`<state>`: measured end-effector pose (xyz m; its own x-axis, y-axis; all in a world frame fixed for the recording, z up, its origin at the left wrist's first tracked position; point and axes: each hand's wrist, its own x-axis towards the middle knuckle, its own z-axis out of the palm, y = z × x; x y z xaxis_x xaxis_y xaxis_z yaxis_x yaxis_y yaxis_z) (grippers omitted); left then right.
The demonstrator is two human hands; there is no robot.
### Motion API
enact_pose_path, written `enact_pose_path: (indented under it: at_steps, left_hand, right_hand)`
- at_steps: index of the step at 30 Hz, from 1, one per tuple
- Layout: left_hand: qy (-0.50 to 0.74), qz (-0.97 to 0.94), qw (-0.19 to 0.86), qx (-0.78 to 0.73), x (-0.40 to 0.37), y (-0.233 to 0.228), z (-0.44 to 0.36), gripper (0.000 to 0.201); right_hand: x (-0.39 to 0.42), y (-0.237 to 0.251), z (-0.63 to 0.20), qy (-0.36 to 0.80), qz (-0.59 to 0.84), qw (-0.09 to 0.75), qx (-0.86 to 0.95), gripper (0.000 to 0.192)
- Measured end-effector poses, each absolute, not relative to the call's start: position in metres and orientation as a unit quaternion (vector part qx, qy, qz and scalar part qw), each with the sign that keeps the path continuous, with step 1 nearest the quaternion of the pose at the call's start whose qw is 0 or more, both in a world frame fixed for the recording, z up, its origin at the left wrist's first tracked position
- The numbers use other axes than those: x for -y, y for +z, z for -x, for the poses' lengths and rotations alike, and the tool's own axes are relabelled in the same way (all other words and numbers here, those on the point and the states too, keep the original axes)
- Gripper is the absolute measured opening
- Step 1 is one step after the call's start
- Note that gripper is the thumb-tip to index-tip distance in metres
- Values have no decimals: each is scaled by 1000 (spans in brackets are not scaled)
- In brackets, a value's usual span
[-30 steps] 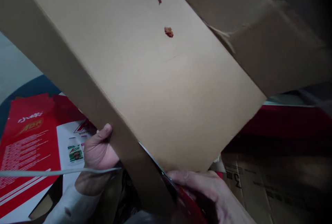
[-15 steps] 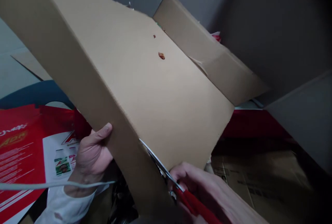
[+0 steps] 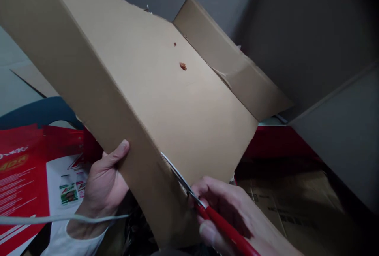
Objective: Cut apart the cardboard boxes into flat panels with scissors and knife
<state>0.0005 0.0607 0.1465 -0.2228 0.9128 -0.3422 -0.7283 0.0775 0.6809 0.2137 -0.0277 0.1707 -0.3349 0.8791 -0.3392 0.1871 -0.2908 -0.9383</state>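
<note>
- My left hand [image 3: 103,179] grips the big plain brown cardboard sheet [image 3: 154,90] filling the frame's centre, near the cut line; a slip risks fingers.
- My right hand [image 3: 227,212] clasps red-handled scissors [image 3: 207,210] at lower centre; the blades may wander.

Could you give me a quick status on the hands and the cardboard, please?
Left hand grips cardboard box edge. Right hand holds red-handled scissors, blade in the crease. Nothing blocking the cut.
</note>
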Motion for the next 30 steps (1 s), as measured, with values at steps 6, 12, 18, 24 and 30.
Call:
enact_pose_path:
  at_steps: [6,12,18,24,30]
  left_hand:
    - [668,-95,596,-434,-55,147,1,54]
    - [667,-89,600,-433,-57,144,2,47]
    - [659,-86,605,-438,-58,140,2,50]
    - [654,-86,603,-449,-60,140,3,52]
    - [626,-67,613,-477,-62,141,3,41]
  right_hand:
    - [19,170,-210,668,498,283,476,33]
    - [14,177,-206,648,511,272,496,25]
    - [19,170,-210,508,539,236,629,11]
    - [18,157,-209,478,531,207,669,10]
    - [17,154,-206,619,508,240,549,23]
